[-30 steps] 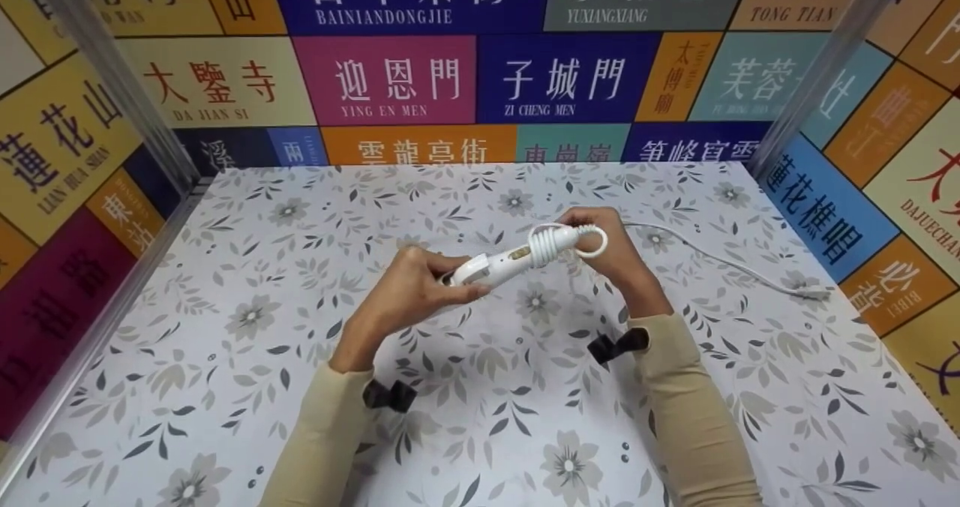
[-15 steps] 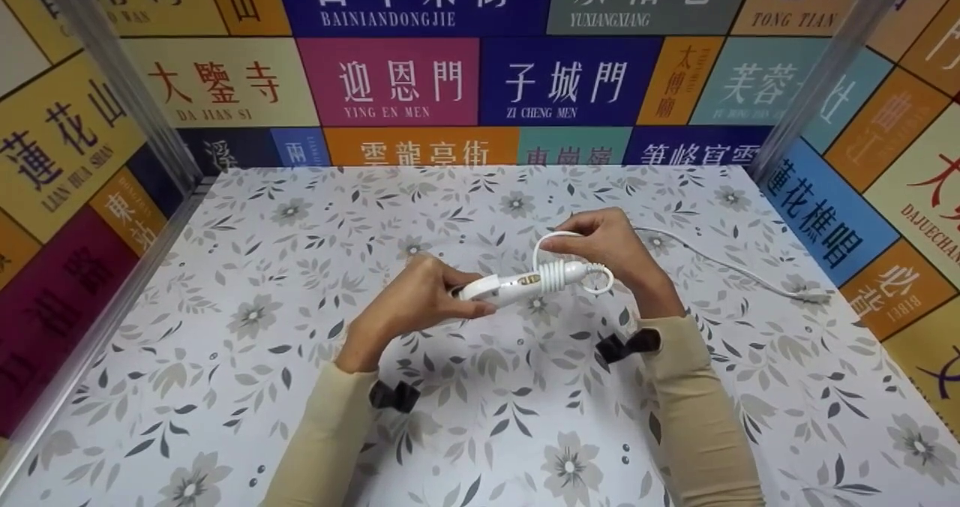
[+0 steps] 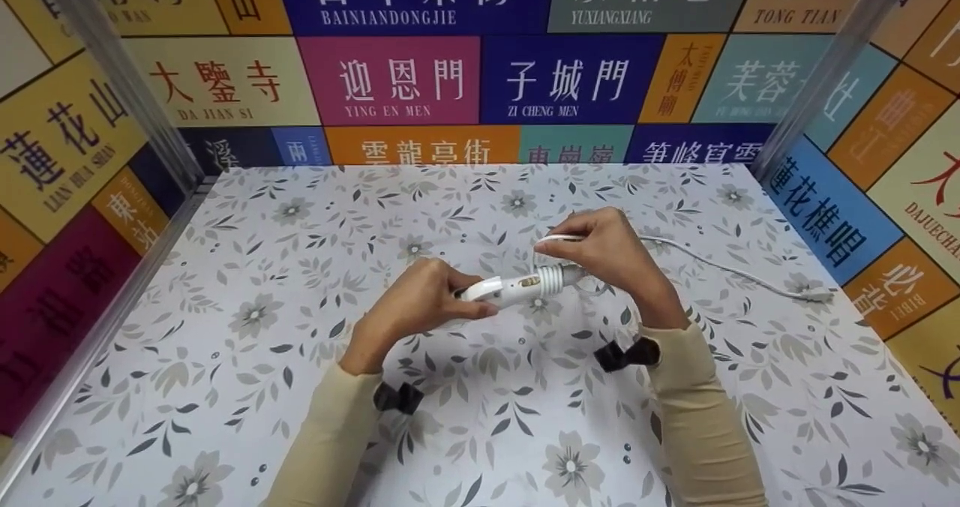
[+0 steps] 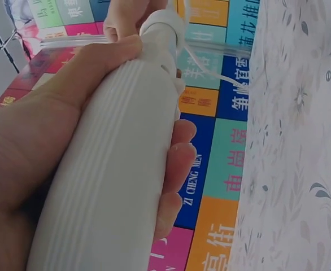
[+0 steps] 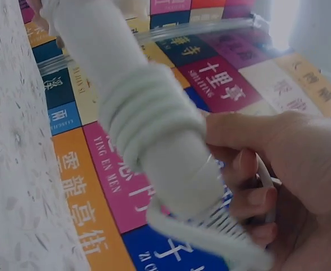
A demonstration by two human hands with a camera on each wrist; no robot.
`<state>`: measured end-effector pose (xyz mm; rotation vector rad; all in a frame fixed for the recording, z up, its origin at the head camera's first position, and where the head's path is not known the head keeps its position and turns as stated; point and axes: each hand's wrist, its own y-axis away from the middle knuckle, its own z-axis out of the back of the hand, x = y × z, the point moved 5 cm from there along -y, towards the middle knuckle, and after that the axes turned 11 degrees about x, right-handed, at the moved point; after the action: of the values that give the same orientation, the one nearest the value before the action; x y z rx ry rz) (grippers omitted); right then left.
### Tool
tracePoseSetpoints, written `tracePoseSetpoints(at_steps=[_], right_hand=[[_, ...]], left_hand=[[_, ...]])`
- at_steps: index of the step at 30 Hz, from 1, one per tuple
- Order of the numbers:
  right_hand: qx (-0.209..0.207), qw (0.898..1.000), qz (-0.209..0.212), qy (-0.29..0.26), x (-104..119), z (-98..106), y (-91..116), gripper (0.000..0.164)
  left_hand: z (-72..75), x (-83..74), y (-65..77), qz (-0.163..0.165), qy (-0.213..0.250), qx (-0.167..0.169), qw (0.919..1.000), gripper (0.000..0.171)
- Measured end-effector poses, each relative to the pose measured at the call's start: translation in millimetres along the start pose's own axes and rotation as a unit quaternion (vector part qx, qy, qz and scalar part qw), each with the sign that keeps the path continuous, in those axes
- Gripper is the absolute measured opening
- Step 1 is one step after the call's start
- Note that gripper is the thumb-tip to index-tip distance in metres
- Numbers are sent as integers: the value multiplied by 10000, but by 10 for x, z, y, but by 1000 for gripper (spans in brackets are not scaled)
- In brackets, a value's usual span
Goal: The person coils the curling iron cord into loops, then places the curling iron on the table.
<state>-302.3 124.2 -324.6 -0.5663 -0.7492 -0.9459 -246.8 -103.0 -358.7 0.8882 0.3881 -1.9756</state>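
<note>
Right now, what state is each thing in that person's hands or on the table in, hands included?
White plastic wand-shaped appliance: held up off the table.
Thin white flexible cord: partly coiled round the appliance, partly loose and trailing over the table.
Pale plug: lying on the table, unplugged.
Left grip, a bare hand: curled round the appliance.
Right grip, a bare hand: pinching the cord.
White grey-flowered table surface: flat.

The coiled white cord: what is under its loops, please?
Under the coiled white cord runs the white device, visible on both sides of it. The surface directly beneath is covered, so any marking there cannot be seen.
</note>
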Motion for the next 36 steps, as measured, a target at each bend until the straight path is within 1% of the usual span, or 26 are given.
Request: tracePoseSetpoints(at_steps=[5, 8, 15, 19, 23, 32, 36], right_hand=[[-216, 9964, 368, 738, 209, -15, 89, 16], [-254, 9940, 488, 944, 278, -36, 121, 17], [-234, 9939, 620, 887, 322, -70, 132, 21], [-105, 9948, 659, 770, 337, -111, 125, 24], [54, 9957, 666, 636, 347, -156, 119, 26], [302, 9944, 871, 518, 378, -233, 111, 25], [454, 9931, 962, 500, 389, -257, 108, 25]], left_hand=[[33, 35, -1, 164, 227, -311, 9991, 37], [48, 56, -3, 238, 324, -475, 9981, 37], [94, 76, 2, 471, 489, -908, 9936, 37], [129, 83, 9, 667, 646, -1199, 9884, 38], [163, 78, 29, 709, 697, -1424, 9848, 38], [208, 82, 87, 762, 766, -1603, 9811, 35], [234, 75, 112, 697, 842, -1747, 9785, 33]])
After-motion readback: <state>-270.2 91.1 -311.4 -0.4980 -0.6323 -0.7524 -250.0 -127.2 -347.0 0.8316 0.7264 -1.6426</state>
